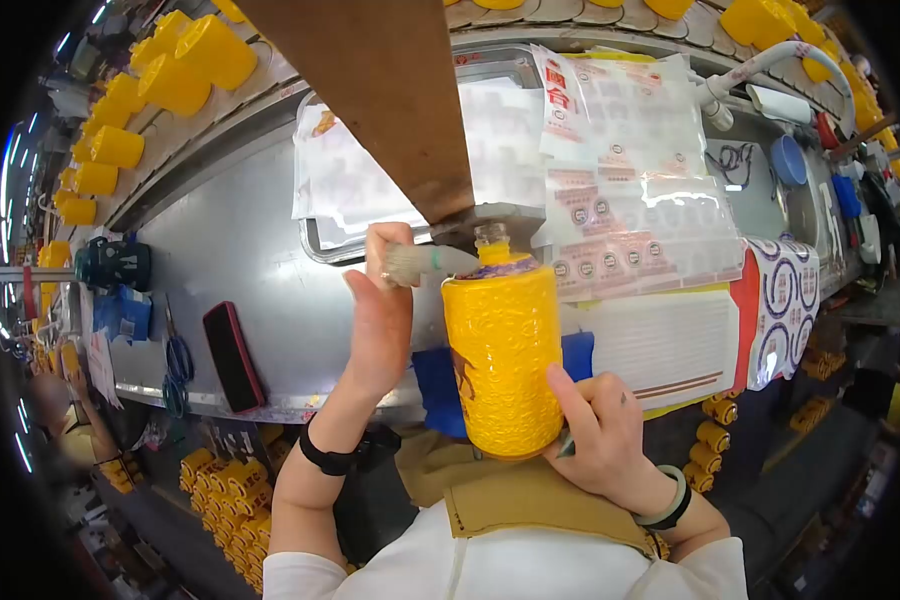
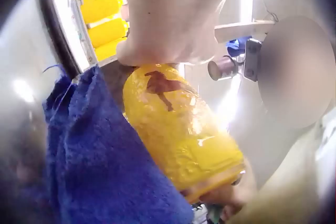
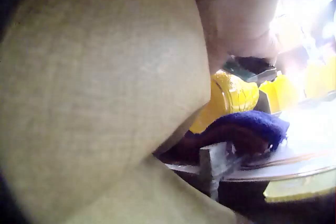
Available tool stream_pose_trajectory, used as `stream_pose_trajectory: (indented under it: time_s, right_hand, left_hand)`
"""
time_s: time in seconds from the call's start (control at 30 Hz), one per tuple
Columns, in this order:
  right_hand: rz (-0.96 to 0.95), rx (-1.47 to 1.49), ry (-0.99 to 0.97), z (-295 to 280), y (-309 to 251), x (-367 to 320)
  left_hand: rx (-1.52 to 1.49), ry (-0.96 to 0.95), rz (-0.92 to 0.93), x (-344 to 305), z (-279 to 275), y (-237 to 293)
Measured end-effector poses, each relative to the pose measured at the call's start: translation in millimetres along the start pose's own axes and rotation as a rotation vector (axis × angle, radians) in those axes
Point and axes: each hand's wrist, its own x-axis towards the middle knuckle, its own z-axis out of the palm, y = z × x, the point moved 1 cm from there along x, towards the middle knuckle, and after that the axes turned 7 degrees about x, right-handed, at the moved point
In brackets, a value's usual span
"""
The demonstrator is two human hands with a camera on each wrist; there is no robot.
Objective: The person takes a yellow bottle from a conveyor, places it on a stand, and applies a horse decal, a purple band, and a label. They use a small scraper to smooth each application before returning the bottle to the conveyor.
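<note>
A glossy yellow embossed bottle [image 1: 505, 350] with a brown figure on its side leans over a blue cloth [image 1: 435, 385], its neck pointing away from me. My right hand [image 1: 605, 430] grips it near the base, one finger laid along its side. A small dark green piece [image 1: 567, 445] shows below those fingers. Beside the bottle's shoulder, my left hand [image 1: 382, 320] holds a pale brush-like tool [image 1: 405, 264] with a green band; its white end lies close to the purple patterned collar [image 1: 505, 268]. The left wrist view shows the bottle [image 2: 178, 129] beside the cloth [image 2: 105, 161].
A brown post [image 1: 370, 90] comes down to a metal block just beyond the bottle neck. Printed label sheets [image 1: 620, 180] cover the right side of the metal bench [image 1: 210, 240]. A phone [image 1: 234, 357] and scissors [image 1: 177, 360] lie left. Yellow bottles [image 1: 175, 85] line the conveyor behind.
</note>
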Motion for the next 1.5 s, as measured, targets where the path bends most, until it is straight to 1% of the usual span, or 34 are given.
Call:
stream_pose_trajectory:
  time_s: [0.03,0.1,0.13,0.2,0.23,0.3,0.33,0.4,0.43,0.47,0.5,0.53,0.57,0.6,0.63,0.7,0.73,0.83,0.87,0.9,0.97,1.0,1.03,1.1,1.13,1.23,1.3,1.37,1.5]
  right_hand:
    - [0.004,0.001,-0.003,-1,0,1]
    - [-0.028,0.008,-0.086,-5,-2,10]
    - [-0.028,0.008,-0.087,-8,-3,14]
    - [-0.138,-0.165,-0.13,-17,-10,20]
    - [-0.133,-0.169,-0.125,-20,-16,24]
    - [-0.187,-0.322,-0.206,-23,-32,34]
    - [-0.202,-0.387,-0.232,-24,-40,40]
    - [-0.189,-0.383,-0.235,-19,-45,41]
    - [-0.187,-0.372,-0.238,-17,-45,41]
    - [-0.167,-0.312,-0.224,-17,-41,38]
    - [-0.162,-0.316,-0.218,-17,-34,33]
    - [-0.085,-0.194,-0.167,-18,-26,26]
    - [-0.006,-0.071,-0.115,-17,-18,18]
    - [0.171,0.003,-0.15,-16,-11,10]
    - [0.182,0.002,-0.151,-12,-7,6]
    - [0.497,0.205,-0.048,-5,6,3]
    - [0.497,0.205,-0.047,-3,10,4]
    - [0.359,0.288,-0.147,2,16,8]
    - [0.316,0.286,-0.133,4,18,8]
    - [0.315,0.286,-0.131,2,15,9]
    - [0.229,0.174,-0.138,-9,3,16]
    - [0.139,0.099,-0.088,-14,-5,20]
    - [0.145,0.103,-0.091,-17,-10,18]
    - [-0.013,-0.009,-0.098,-18,-20,14]
    - [0.038,0.03,-0.055,-13,-17,13]
    - [0.048,-0.045,-0.032,-9,-1,8]
    - [0.028,-0.027,-0.054,-14,-3,14]
    - [-0.099,-0.313,-0.201,-24,-19,26]
    - [-0.132,-0.351,-0.235,-17,-48,43]
  left_hand:
    - [-0.001,0.0,-0.005,-1,2,-1]
    - [0.019,-0.068,-0.032,-1,10,-4]
    - [0.042,-0.099,-0.028,0,13,5]
    - [0.071,-0.11,-0.009,4,17,8]
    - [0.1,-0.124,0.013,6,19,10]
    - [0.136,-0.144,0.04,9,25,16]
    - [0.18,-0.129,0.071,10,30,17]
    - [0.241,-0.116,0.11,9,32,18]
    - [0.241,-0.124,0.112,7,31,19]
    - [0.228,-0.083,0.089,4,28,21]
    - [0.215,-0.042,0.066,1,24,23]
    - [0.151,-0.008,0.09,0,15,13]
    - [0.076,0.023,0.036,-2,10,9]
    - [0.042,-0.009,0.002,-5,1,-4]
    - [0.007,-0.037,-0.031,-6,-4,-12]
    - [0.055,-0.076,-0.018,-5,-1,-10]
    - [0.105,-0.11,0.004,-2,1,-8]
    - [0.103,-0.16,-0.019,1,2,-7]
    - [0.106,-0.163,-0.017,1,4,-5]
    - [0.081,-0.149,-0.022,1,7,-3]
    - [0.056,-0.137,-0.029,2,12,4]
    - [0.072,-0.156,-0.02,3,15,9]
    - [0.09,-0.176,-0.014,4,17,11]
    - [0.07,-0.183,-0.022,5,15,7]
    - [0.12,-0.178,-0.016,4,14,9]
    - [0.176,-0.177,-0.006,5,13,10]
    - [0.185,-0.182,-0.005,5,14,11]
    - [0.148,-0.152,-0.013,6,18,12]
    - [0.196,-0.134,-0.009,8,30,22]
